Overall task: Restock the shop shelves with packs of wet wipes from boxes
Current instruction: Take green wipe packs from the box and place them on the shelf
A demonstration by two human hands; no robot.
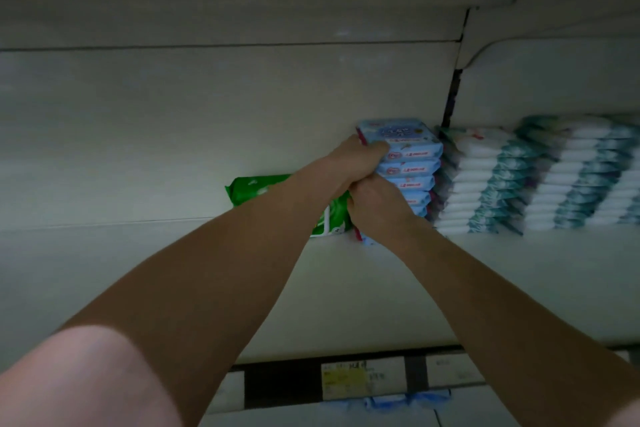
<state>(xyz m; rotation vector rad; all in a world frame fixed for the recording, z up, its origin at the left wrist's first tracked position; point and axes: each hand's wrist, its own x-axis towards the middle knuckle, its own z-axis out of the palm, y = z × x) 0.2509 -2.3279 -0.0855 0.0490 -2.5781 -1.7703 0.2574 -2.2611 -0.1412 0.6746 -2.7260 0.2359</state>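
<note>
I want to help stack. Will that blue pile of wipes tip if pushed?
It might tip: the blue pile is tall and narrow, and the left hand and right hand both grip it. The packs look soft, so probably squashy. Glossy wrappers may slide apart.

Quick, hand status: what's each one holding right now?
Left hand: grips the top of the blue wipes stack.
Right hand: grips the same stack lower down.
</note>
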